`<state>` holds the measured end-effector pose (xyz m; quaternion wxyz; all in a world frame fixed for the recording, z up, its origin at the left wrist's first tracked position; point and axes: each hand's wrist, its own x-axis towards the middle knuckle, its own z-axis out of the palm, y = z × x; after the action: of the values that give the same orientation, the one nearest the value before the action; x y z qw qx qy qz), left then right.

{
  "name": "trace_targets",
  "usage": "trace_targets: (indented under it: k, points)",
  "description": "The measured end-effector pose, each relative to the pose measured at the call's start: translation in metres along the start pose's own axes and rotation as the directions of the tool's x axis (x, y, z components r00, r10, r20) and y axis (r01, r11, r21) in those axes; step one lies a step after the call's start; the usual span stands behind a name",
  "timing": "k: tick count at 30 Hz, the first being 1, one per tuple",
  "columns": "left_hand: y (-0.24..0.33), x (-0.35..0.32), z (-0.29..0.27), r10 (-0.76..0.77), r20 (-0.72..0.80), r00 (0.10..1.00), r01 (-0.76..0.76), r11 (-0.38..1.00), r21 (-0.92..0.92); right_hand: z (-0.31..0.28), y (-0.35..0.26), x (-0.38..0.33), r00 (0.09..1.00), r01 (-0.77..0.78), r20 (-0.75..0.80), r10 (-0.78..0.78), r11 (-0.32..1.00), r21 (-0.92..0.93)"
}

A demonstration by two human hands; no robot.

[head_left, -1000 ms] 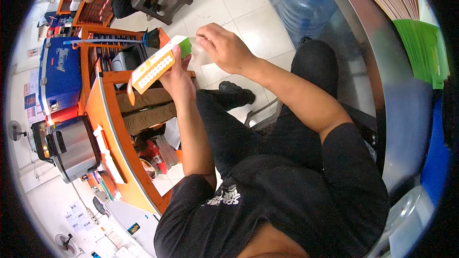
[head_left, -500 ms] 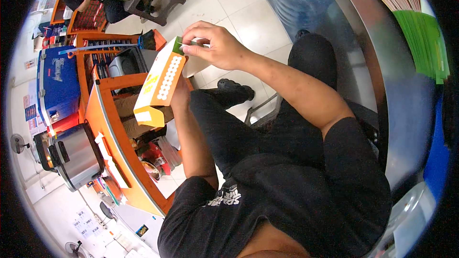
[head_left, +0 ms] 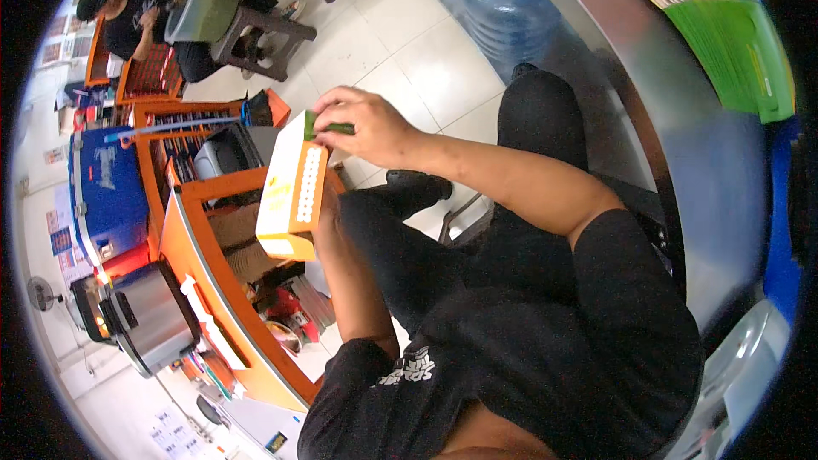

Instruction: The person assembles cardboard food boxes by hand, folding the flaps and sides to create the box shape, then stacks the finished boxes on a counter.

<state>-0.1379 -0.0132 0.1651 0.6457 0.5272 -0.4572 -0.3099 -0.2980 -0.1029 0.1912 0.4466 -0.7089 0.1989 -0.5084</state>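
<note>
A small white, orange and yellow carton (head_left: 291,192) is held tilted in front of me, a row of white round shapes along its orange side. My left hand (head_left: 327,215) is closed round the carton from behind; its fingers are mostly hidden by it. At the upper end, where a green part (head_left: 310,124) shows, my right hand (head_left: 365,126) has its fingers pinched together. A narrow dark green piece sticks out between these fingers; whether it is a flap or a separate thing I cannot tell.
To the left runs an orange desk (head_left: 223,290) with a silver-lidded appliance (head_left: 158,315) and a blue cooler box (head_left: 111,192). Far left, another person sits by a grey stool (head_left: 264,38) bearing a clear tub. A metal counter (head_left: 724,204) with green sheets (head_left: 733,55) and a large water bottle (head_left: 507,4) are right.
The carton and both hands have shifted lower in view, and the carton stands a little steeper. The flap that hung at its lower end now looks flatter. The surroundings have shifted too.
</note>
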Motion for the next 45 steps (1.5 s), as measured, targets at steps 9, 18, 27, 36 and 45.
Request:
trace_targets:
  k: [9,18,27,36,45]
  points:
    - [0.003,-0.002,-0.006,-0.189,-0.130,0.973,0.186,0.982,-0.031,0.007,0.004,0.000,0.988,-0.136,0.103,0.115,0.965,0.225]
    - [0.022,0.000,0.006,-0.297,-0.209,0.932,0.271,0.952,-0.144,0.017,-0.003,-0.016,0.971,0.087,0.224,-0.086,0.996,0.004]
    - [-0.026,-0.047,0.032,-0.108,0.179,0.978,-0.043,0.735,0.677,0.015,0.002,-0.021,0.963,0.093,0.267,-0.042,0.979,-0.182]
    - [0.039,-0.020,0.049,-0.377,0.214,0.901,0.328,0.915,0.233,0.001,0.007,-0.008,0.996,0.079,0.077,-0.052,0.910,-0.408]
    - [0.029,0.013,-0.010,-0.545,0.036,0.837,0.523,0.781,-0.341,0.013,0.006,-0.009,0.993,0.105,0.073,-0.088,0.954,-0.281]
